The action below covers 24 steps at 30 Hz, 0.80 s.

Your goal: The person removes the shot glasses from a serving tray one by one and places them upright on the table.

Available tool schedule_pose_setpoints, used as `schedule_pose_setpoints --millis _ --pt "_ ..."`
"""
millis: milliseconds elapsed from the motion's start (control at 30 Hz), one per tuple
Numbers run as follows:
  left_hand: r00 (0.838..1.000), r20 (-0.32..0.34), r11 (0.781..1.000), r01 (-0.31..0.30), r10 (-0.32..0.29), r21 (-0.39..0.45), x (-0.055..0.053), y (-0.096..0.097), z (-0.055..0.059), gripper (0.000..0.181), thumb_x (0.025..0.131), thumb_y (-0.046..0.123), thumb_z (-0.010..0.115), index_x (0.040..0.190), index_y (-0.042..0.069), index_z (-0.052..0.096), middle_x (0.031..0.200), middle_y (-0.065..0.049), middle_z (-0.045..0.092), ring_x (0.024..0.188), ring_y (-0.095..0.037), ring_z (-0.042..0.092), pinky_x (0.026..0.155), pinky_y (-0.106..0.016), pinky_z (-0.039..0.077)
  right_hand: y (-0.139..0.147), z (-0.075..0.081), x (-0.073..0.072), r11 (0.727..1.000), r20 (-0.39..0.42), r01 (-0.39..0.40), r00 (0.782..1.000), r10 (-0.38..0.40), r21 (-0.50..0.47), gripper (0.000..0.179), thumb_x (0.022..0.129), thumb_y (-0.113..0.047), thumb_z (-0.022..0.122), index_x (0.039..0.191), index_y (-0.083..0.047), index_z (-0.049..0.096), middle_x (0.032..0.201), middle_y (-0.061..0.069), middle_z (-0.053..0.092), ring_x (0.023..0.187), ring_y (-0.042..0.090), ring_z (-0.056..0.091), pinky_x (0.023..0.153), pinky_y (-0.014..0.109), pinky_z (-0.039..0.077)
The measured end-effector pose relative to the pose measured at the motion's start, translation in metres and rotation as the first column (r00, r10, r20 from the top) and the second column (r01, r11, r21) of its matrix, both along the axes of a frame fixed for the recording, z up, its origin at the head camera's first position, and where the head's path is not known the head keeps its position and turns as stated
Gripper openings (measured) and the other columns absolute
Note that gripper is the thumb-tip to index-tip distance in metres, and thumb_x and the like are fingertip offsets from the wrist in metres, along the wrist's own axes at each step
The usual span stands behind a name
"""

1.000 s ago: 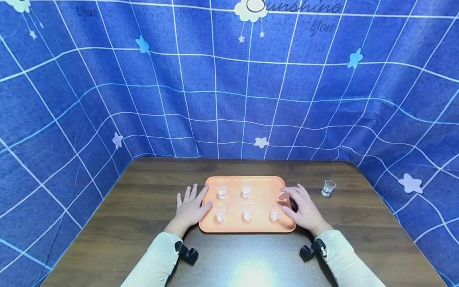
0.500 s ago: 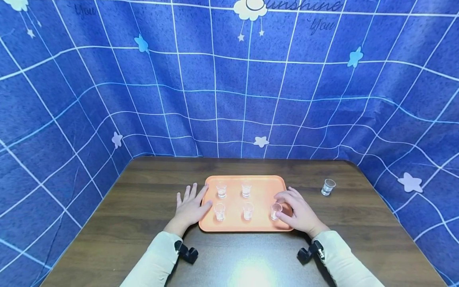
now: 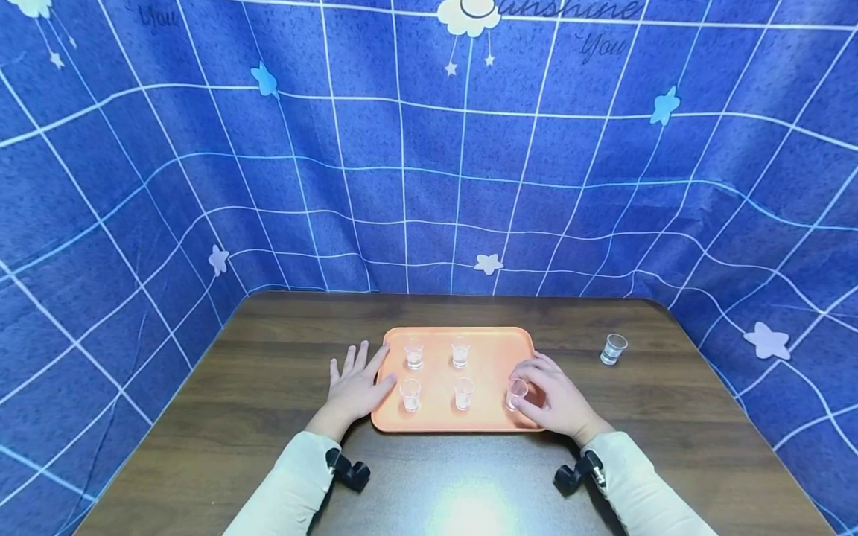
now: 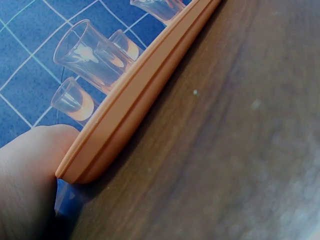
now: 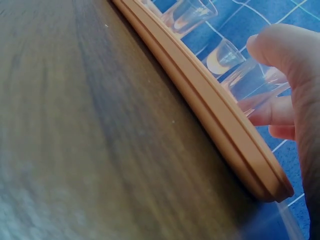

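An orange tray (image 3: 492,368) lies on the table, bearing several small clear shot glasses in two rows. At its front right corner, my right hand (image 3: 561,394) pinches a shot glass (image 3: 515,395) between thumb and fingers. In the right wrist view the thumb (image 5: 275,47) is on the near side of that glass (image 5: 252,85), with fingers behind it. The glass still stands on the tray. My left hand (image 3: 353,391) rests with spread, straight fingers at the tray's left edge; its thumb touches the rim (image 4: 100,122) in the left wrist view.
A lone shot glass (image 3: 613,349) stands on the wooden table (image 3: 295,335) to the right of the tray. Other glasses on the tray include a front middle glass (image 3: 463,394) and a back middle glass (image 3: 460,353). A blue patterned curtain (image 3: 429,186) surrounds the table.
My right hand has moved left over the tray's right edge, and its fingers have closed round the front right shot glass. The left hand keeps its place.
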<state>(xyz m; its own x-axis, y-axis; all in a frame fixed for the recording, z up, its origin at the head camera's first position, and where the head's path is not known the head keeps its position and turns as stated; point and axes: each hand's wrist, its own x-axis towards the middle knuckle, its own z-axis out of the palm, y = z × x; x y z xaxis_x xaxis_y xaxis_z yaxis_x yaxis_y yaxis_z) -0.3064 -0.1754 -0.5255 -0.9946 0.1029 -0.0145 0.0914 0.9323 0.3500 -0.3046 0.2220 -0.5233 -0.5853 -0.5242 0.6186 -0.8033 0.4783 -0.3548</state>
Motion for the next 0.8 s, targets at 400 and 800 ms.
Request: schedule_pose_setpoints --millis 400,800 --pt "1.0 -0.025 1.0 0.009 -0.009 0.007 0.001 0.002 0.004 0.07 0.101 0.058 0.044 0.162 0.029 0.026 0.168 -0.02 0.012 0.154 -0.043 0.003 0.115 -0.071 -0.005 0.002 0.0 -0.001 0.999 -0.041 0.029 0.999 -0.03 -0.025 0.023 0.079 -0.022 0.081 0.099 -0.017 0.07 0.096 -0.007 0.067 0.104 0.019 0.063 0.113 0.051 0.033" --pt "1.0 -0.021 1.0 0.002 -0.002 -0.002 -0.001 0.001 0.001 0.07 0.1 0.058 0.043 0.162 0.03 0.025 0.168 -0.019 0.011 0.154 -0.043 0.002 0.115 -0.07 -0.005 0.007 -0.001 -0.011 0.99 -0.102 0.09 0.99 -0.101 -0.107 0.024 0.076 -0.019 0.084 0.095 -0.014 0.071 0.091 -0.005 0.07 0.097 0.023 0.066 0.113 0.046 0.035"
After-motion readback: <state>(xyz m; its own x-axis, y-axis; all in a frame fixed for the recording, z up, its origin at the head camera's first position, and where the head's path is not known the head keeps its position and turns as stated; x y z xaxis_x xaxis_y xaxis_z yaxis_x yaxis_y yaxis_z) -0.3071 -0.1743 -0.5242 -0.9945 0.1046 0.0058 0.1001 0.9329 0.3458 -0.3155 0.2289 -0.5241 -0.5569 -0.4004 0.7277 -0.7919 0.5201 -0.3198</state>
